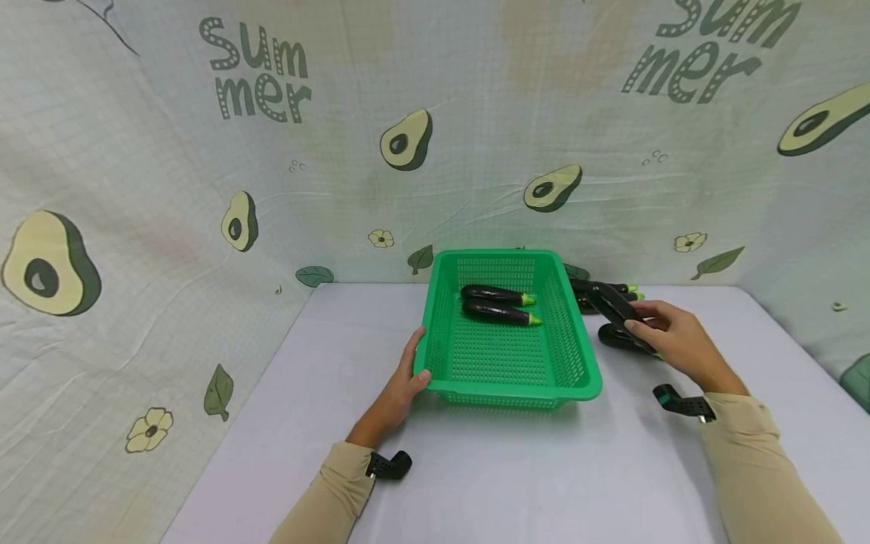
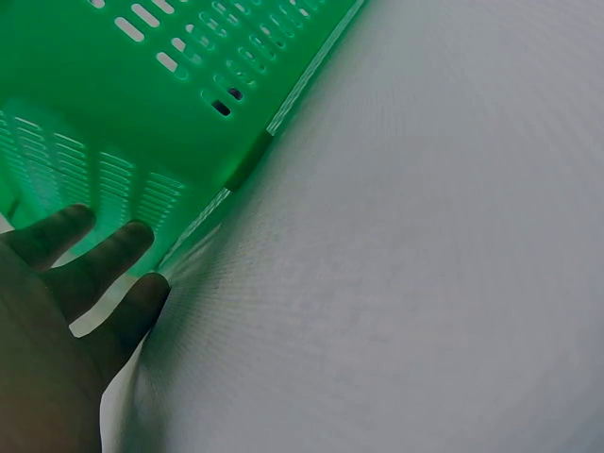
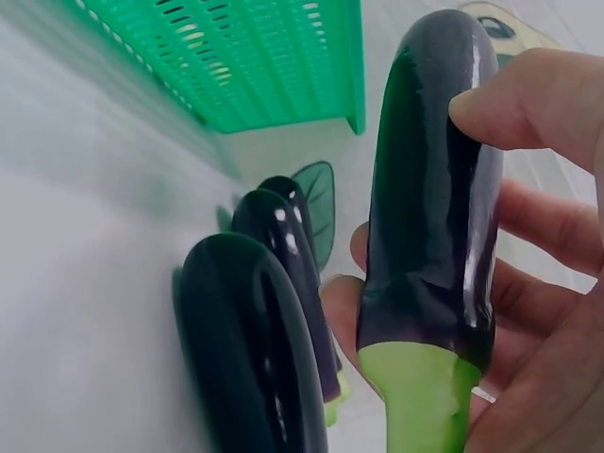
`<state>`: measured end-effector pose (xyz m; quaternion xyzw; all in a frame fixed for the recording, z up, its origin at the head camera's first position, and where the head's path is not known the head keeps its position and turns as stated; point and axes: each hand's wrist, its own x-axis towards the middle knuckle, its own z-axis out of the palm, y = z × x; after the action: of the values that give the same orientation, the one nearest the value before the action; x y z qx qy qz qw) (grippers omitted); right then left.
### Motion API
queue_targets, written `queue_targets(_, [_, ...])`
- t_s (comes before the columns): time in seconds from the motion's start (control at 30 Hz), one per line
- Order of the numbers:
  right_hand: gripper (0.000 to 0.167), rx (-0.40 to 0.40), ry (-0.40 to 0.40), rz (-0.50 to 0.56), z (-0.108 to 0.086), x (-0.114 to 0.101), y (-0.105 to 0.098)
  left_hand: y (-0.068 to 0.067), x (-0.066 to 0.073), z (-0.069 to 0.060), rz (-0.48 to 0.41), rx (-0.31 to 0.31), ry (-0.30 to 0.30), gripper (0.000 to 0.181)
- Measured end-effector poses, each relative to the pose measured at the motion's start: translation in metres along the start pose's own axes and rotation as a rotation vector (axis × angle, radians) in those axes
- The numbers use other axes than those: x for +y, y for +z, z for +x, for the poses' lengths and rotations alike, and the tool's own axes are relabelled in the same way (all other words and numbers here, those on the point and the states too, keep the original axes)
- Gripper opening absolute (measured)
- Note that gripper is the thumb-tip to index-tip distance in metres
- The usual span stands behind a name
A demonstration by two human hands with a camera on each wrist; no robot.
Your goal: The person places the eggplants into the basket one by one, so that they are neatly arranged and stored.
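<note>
My right hand grips a dark purple eggplant above the table, right of the green plastic basket. In the right wrist view, thumb and fingers wrap around that eggplant, its green stem end pointing down. Below it, several other eggplants lie on the table. My left hand holds the basket at its left front corner, thumb at the rim. Its fingers spread against the outer wall in the left wrist view. Two eggplants lie side by side inside the basket.
A white-covered table spreads under everything. Behind it hangs a pale cloth printed with avocados, leaves and lettering. A black wrist device sits on the right wrist, another on the left.
</note>
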<state>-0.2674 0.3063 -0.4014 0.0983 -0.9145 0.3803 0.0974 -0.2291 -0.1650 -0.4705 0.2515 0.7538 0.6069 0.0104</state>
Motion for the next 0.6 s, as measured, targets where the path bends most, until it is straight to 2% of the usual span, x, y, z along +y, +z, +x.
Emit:
queue_targets(0.23, [0.058, 0.005, 0.03, 0.034, 0.004, -0.004, 0.004, 0.001, 0.0, 0.0, 0.011, -0.01, 0.004, 0.092])
queue_targets(0.6, [0.059, 0.007, 0.006, 0.086, 0.014, -0.016, 0.006, 0.0, -0.001, 0.0, 0.012, -0.001, 0.012, 0.09])
